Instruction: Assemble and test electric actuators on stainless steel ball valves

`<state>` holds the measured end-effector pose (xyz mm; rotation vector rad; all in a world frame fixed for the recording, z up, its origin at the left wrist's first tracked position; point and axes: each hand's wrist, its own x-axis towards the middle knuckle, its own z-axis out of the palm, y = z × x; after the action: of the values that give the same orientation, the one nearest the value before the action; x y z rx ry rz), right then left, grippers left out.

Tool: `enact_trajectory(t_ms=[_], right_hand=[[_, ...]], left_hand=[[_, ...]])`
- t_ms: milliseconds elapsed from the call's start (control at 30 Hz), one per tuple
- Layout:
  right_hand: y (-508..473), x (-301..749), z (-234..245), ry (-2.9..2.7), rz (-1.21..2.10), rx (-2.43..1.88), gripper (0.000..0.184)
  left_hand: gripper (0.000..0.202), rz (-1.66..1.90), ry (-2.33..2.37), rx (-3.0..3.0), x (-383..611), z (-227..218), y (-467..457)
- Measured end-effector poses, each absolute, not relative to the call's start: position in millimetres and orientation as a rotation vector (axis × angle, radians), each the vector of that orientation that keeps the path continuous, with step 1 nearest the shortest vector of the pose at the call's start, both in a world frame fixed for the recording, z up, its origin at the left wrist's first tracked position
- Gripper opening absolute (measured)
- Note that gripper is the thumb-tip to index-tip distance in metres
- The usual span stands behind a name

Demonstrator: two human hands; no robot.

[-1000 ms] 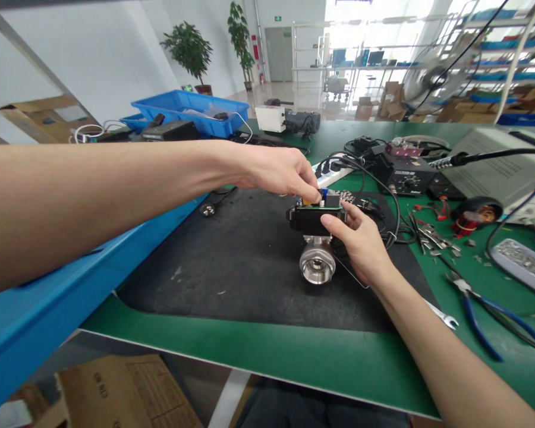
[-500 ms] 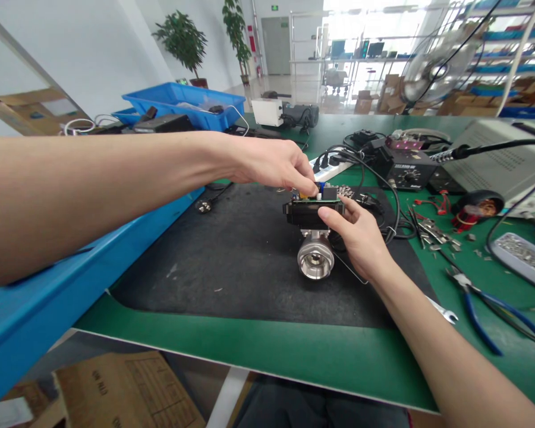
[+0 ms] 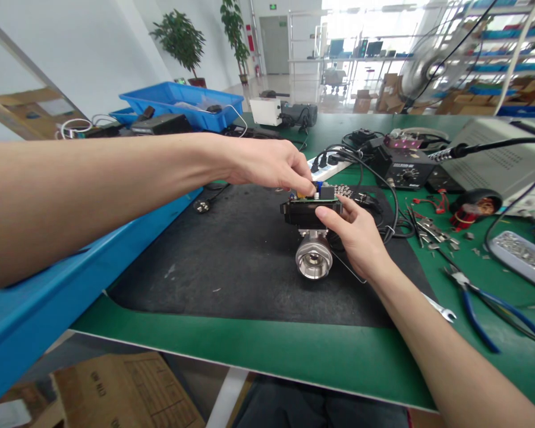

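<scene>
A motorized ball valve stands upright on the black mat (image 3: pixel 241 267). Its round steel valve body (image 3: pixel 314 259) faces me, below a black actuator housing (image 3: pixel 301 214). On top of the housing lies a green circuit board with a dark block (image 3: pixel 327 192) and blue and yellow parts. My left hand (image 3: pixel 280 165) reaches over from the left, its closed fingertips pinched at the board's parts; the exact grip is hidden. My right hand (image 3: pixel 361 235) is closed round the housing's right side, thumb on the front and fingers behind.
Pliers (image 3: pixel 470 300) and a wrench (image 3: pixel 441 309) lie to the right, near a tray of small metal parts (image 3: pixel 524 255). Behind are a power strip (image 3: pixel 332 168), cables and a soldering station (image 3: pixel 403 169). A blue bin (image 3: pixel 93 255) runs along the left.
The whole view has shifted very slightly. Both hands keep their places on the valve's top, with no other visible difference.
</scene>
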<state>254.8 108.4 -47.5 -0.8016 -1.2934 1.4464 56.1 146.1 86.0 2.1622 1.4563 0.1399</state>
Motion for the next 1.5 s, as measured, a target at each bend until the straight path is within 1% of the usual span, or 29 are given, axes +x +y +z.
enact_trajectory(t_ms=[133,433,867,1300,1500], right_hand=[[109.2,253.9,-49.6,-1.284,1.441,-0.796,0.062],[108.8,254.2,-47.3,-1.295,1.457,-0.773,0.058],[110.2,254.6,-48.1,-1.3,1.449,-0.792,0.063],[110.6,254.7,-48.9,-1.313,1.447,-0.809,0.065],[109.3,254.3,-46.7,-1.322,1.446,-0.803,0.062]], left_hand=[[0.028,0.074,1.414,2.199,53.8,87.0,147.6],[0.03,0.082,1.411,2.163,53.8,87.3,146.0],[0.031,0.065,1.427,2.188,55.3,91.2,143.8],[0.031,0.067,1.363,2.189,53.2,90.0,141.3],[0.031,0.058,1.377,2.179,54.3,90.2,141.4]])
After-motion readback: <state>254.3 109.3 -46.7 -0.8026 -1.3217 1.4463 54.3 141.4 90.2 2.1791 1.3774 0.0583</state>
